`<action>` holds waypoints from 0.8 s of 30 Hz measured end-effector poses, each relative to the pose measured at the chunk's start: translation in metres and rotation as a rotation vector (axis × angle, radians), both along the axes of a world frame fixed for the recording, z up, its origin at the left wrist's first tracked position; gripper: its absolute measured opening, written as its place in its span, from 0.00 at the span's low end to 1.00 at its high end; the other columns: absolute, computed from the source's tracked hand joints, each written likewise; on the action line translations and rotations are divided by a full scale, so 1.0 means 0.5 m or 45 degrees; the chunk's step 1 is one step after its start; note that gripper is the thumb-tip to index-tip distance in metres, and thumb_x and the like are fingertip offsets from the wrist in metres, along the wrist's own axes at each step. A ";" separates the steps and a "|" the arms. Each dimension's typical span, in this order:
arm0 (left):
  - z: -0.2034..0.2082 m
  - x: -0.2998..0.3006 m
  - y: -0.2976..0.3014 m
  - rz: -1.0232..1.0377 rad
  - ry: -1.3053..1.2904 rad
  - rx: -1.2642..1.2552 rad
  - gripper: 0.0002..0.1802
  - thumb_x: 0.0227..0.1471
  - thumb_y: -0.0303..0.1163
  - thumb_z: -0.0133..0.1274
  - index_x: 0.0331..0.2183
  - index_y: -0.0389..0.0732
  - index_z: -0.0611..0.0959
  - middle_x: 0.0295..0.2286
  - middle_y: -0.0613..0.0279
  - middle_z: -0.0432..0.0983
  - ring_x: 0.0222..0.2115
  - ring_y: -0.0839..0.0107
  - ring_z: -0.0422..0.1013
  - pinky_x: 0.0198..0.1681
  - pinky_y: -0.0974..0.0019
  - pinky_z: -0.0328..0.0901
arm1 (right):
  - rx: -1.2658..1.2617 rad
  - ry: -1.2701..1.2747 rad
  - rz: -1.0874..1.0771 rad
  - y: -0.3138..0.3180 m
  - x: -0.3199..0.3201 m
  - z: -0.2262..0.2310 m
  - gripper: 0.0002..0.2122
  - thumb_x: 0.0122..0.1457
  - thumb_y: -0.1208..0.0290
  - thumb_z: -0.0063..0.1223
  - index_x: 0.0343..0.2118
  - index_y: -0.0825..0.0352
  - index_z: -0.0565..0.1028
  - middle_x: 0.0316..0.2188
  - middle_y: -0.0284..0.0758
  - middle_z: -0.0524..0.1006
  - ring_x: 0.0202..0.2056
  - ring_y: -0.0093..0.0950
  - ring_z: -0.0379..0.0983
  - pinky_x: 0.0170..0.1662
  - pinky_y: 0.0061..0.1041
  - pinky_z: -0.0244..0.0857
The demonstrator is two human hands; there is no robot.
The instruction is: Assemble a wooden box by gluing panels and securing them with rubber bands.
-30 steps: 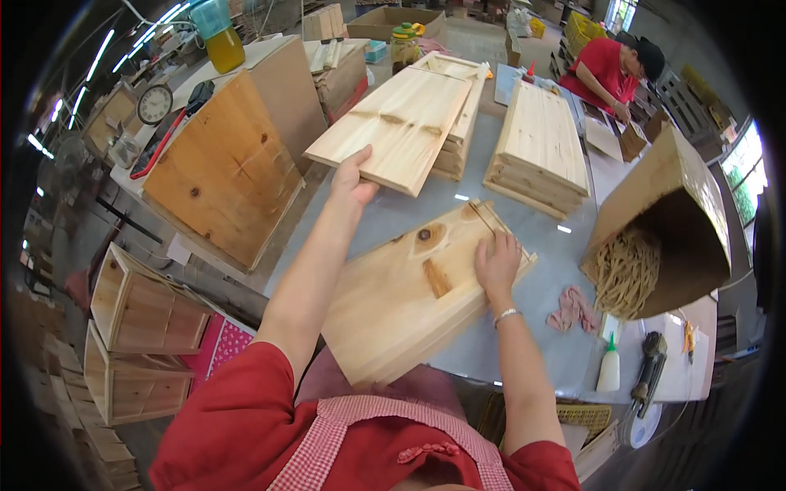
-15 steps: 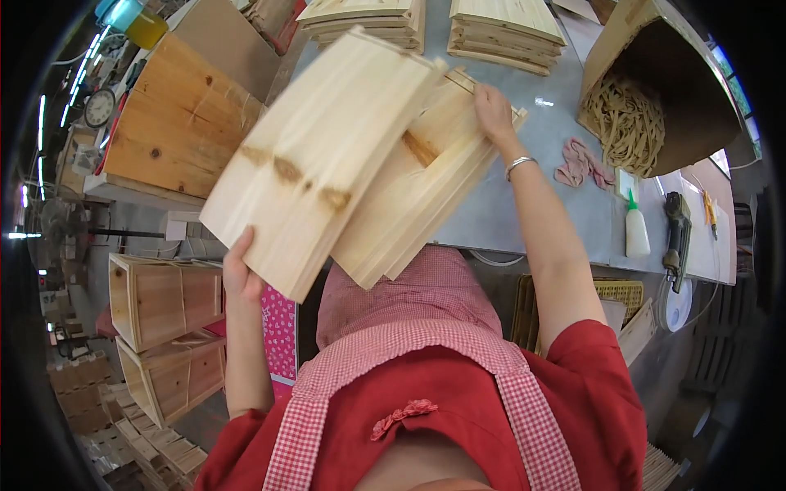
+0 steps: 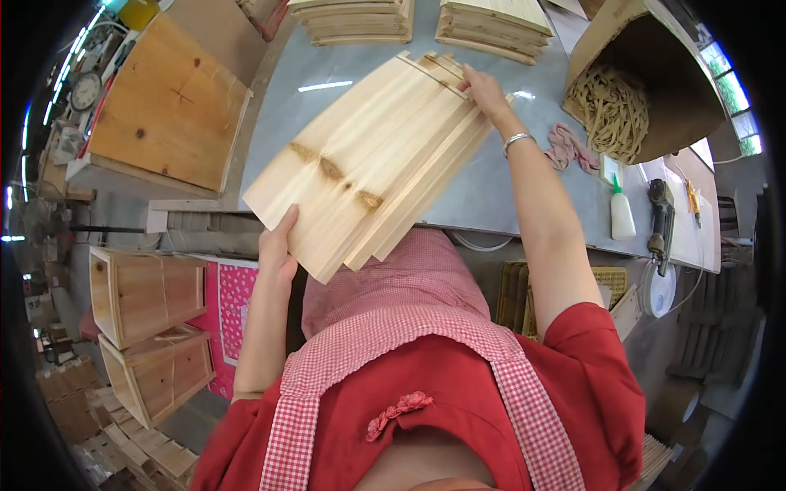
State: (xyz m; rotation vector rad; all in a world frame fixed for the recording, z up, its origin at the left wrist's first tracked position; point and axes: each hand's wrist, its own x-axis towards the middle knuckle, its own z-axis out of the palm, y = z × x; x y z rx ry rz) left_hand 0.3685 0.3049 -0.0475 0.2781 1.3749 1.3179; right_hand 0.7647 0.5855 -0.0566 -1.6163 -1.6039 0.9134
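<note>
Several pale wooden panels [image 3: 352, 155] lie fanned one on another, tilted over the near edge of the grey table. The top panel carries a row of brown knots and a groove near its far end. My left hand [image 3: 279, 244] grips the near left corner of the panels, thumb on the top face. At the far right end, my right hand [image 3: 485, 92] is closed round the panels' edge; a silver bangle circles that wrist. The fingers beneath the wood are hidden.
Two stacks of wooden panels [image 3: 494, 31] stand at the table's far side. A cardboard box [image 3: 692, 106] of tan bands, a pink cloth [image 3: 571, 148], a green-tipped glue bottle [image 3: 621, 214] and a black tool [image 3: 660, 217] are at right. Wooden boxes [image 3: 151, 286] sit lower left.
The knotted top panel has slid toward the right and lies closer over the panels beneath. My left hand has moved right with it. My right hand still grips the far end.
</note>
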 end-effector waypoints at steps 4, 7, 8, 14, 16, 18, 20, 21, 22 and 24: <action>-0.012 0.020 0.007 0.065 0.093 -0.005 0.28 0.54 0.27 0.61 0.53 0.29 0.73 0.50 0.51 0.75 0.49 0.61 0.73 0.53 0.59 0.68 | -0.028 0.010 -0.027 0.005 0.007 -0.005 0.27 0.63 0.46 0.41 0.29 0.69 0.81 0.31 0.40 0.79 0.36 0.32 0.71 0.46 0.30 0.63; 0.000 0.028 0.009 0.074 0.076 -0.022 0.28 0.54 0.27 0.62 0.53 0.28 0.72 0.50 0.50 0.74 0.49 0.60 0.72 0.53 0.59 0.68 | 0.006 0.038 -0.039 0.000 0.000 -0.004 0.27 0.62 0.45 0.44 0.31 0.70 0.81 0.32 0.38 0.79 0.36 0.30 0.70 0.44 0.27 0.64; 0.001 0.031 0.009 0.072 0.076 -0.010 0.28 0.54 0.27 0.62 0.53 0.28 0.72 0.50 0.50 0.74 0.49 0.60 0.72 0.53 0.59 0.68 | -0.003 0.034 -0.035 -0.004 -0.003 -0.007 0.27 0.62 0.45 0.44 0.31 0.70 0.81 0.32 0.38 0.79 0.36 0.30 0.70 0.44 0.27 0.64; -0.005 0.036 0.011 0.074 0.064 -0.030 0.27 0.54 0.26 0.61 0.53 0.28 0.72 0.50 0.50 0.74 0.49 0.60 0.73 0.53 0.59 0.68 | 0.147 0.037 -0.009 -0.005 -0.001 -0.036 0.21 0.54 0.50 0.58 0.22 0.68 0.77 0.27 0.39 0.80 0.32 0.31 0.74 0.37 0.28 0.67; -0.002 0.038 0.013 0.072 0.069 -0.031 0.27 0.54 0.26 0.61 0.53 0.28 0.72 0.50 0.49 0.74 0.49 0.60 0.73 0.53 0.59 0.68 | 0.342 0.052 -0.011 -0.001 -0.005 -0.049 0.21 0.51 0.53 0.63 0.18 0.69 0.73 0.23 0.37 0.77 0.30 0.30 0.73 0.35 0.29 0.67; 0.006 0.044 0.015 0.066 0.095 -0.031 0.26 0.54 0.25 0.60 0.53 0.28 0.73 0.50 0.49 0.74 0.48 0.60 0.73 0.52 0.59 0.68 | 0.329 -0.042 -0.017 0.002 -0.003 -0.049 0.22 0.50 0.52 0.64 0.17 0.69 0.72 0.23 0.37 0.76 0.30 0.33 0.73 0.36 0.30 0.67; 0.012 0.043 0.015 0.072 0.099 -0.036 0.26 0.55 0.25 0.60 0.53 0.28 0.73 0.50 0.49 0.74 0.48 0.60 0.73 0.53 0.59 0.68 | 0.327 -0.128 -0.016 0.002 -0.014 -0.043 0.24 0.49 0.51 0.65 0.17 0.69 0.71 0.23 0.38 0.75 0.29 0.35 0.73 0.37 0.32 0.67; 0.016 0.043 0.013 0.072 0.098 -0.047 0.26 0.55 0.25 0.59 0.53 0.28 0.73 0.50 0.49 0.74 0.48 0.60 0.73 0.53 0.59 0.68 | 0.396 -0.190 -0.053 -0.004 -0.021 -0.043 0.23 0.50 0.52 0.65 0.18 0.70 0.71 0.29 0.42 0.78 0.33 0.35 0.75 0.39 0.32 0.68; 0.021 0.047 0.009 0.082 0.110 -0.024 0.26 0.55 0.25 0.59 0.53 0.28 0.73 0.50 0.49 0.74 0.48 0.60 0.73 0.53 0.59 0.68 | 0.475 -0.246 -0.089 -0.007 -0.032 -0.039 0.23 0.51 0.54 0.66 0.18 0.71 0.71 0.36 0.45 0.81 0.37 0.36 0.77 0.41 0.32 0.69; 0.019 0.051 0.010 0.087 0.126 0.049 0.25 0.55 0.25 0.59 0.53 0.29 0.73 0.49 0.49 0.75 0.48 0.61 0.72 0.53 0.59 0.67 | 0.468 -0.319 -0.147 -0.012 -0.047 -0.038 0.23 0.48 0.52 0.64 0.18 0.70 0.70 0.28 0.46 0.75 0.33 0.45 0.71 0.37 0.40 0.66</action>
